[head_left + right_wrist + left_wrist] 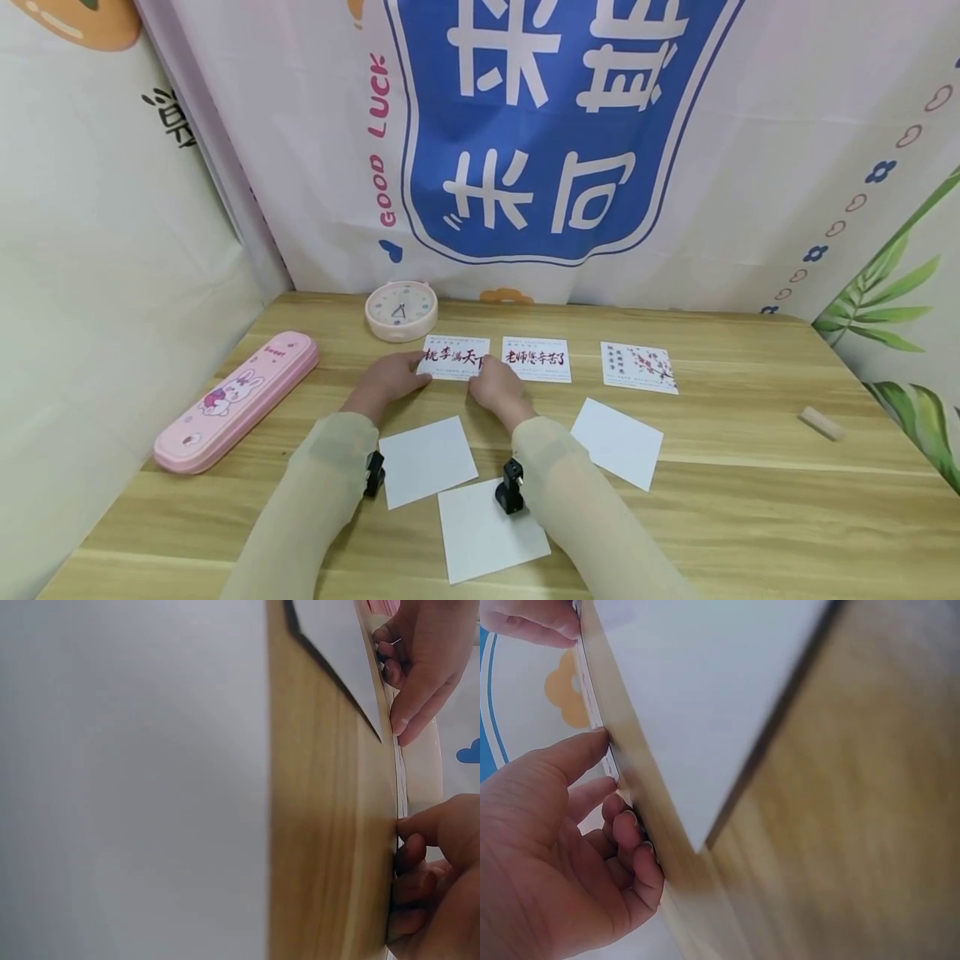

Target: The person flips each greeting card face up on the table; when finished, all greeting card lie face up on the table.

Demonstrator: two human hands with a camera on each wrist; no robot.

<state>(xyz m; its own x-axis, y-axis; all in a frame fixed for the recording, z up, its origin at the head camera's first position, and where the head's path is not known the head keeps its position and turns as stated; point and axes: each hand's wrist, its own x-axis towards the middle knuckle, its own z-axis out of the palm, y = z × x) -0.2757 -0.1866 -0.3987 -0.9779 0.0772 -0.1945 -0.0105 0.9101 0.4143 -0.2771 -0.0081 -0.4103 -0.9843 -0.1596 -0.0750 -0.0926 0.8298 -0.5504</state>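
A white card with dark red brush lettering [452,357] lies flat near the back of the wooden table. At its left edge my left hand [390,379] grips it between thumb and index finger, the other fingers curled against the tabletop in the left wrist view. My right hand [498,388] holds the lower right corner, covering the end of the lettering. Seen from the right wrist, the right thumb [420,823] rests on the card's near edge. Just right of it is a second red-lettered card [536,360]; farther right lies a card with blossoms [640,368].
Three blank white cards [427,460] [491,533] [619,443] lie nearer, partly under the forearms. A round clock [402,312] stands behind the left hand. On the left is a pink pencil case [238,403]; a small beige block [821,423] lies far right.
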